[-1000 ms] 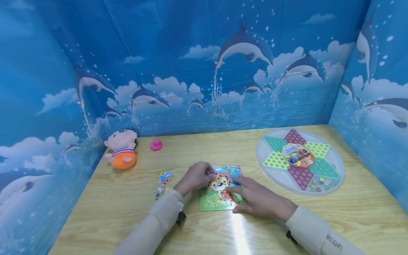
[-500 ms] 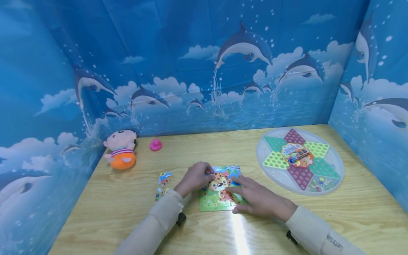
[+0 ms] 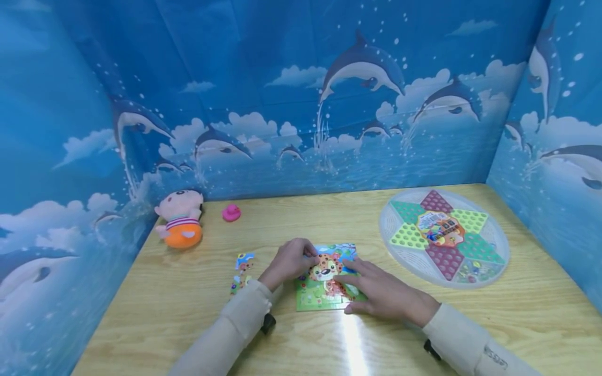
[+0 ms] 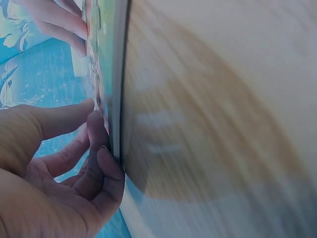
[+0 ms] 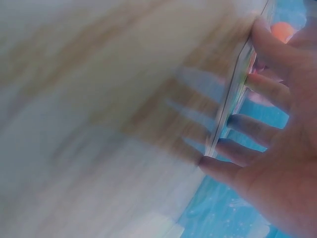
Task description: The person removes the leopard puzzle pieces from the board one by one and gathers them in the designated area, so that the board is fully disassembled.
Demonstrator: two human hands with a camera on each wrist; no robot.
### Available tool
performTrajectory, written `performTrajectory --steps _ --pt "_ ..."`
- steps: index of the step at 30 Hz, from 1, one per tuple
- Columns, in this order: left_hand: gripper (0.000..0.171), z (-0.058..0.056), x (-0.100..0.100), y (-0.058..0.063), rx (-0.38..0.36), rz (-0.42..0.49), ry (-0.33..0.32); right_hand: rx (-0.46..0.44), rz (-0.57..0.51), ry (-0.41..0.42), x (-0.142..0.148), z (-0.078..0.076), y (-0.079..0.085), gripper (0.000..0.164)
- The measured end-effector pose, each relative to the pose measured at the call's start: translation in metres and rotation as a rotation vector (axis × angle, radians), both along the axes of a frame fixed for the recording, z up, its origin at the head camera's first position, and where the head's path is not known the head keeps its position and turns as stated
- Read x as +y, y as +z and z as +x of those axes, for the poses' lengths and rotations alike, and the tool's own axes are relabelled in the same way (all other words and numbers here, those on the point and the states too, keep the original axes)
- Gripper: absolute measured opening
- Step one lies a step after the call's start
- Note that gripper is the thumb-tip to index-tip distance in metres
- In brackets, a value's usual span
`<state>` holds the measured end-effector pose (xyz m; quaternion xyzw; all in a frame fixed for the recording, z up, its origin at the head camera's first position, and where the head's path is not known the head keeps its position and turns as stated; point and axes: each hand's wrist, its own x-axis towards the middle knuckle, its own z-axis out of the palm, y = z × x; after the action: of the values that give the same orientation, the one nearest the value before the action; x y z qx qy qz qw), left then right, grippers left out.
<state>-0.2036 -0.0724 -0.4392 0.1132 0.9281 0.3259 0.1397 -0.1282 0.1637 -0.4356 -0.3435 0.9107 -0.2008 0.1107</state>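
Leopard puzzle (image 3: 325, 279) lies on the table (image 3: 305, 222), touched by both hands (image 3: 291, 263) (image 3: 385, 290).

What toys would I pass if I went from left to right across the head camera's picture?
A plush toy with orange bottoms, a little pink duck, the spotted-animal puzzle, then the big round star game board.

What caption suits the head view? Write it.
Left hand and right hand on a spotted-animal puzzle, star-patterned board at right.
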Motion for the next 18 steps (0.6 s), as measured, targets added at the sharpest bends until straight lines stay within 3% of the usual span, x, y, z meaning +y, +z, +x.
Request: performTrajectory --steps 5,18 --pt "0.015 0.0007 -0.0001 0.0003 0.005 -0.019 0.026 0.000 -0.002 0.000 0.0007 0.0001 -0.0013 0.064" --pt "0.012 0.0017 -0.0004 0.0015 0.034 -0.017 0.012 0.004 -0.004 -0.006 0.0005 0.0004 -0.0007 0.063"
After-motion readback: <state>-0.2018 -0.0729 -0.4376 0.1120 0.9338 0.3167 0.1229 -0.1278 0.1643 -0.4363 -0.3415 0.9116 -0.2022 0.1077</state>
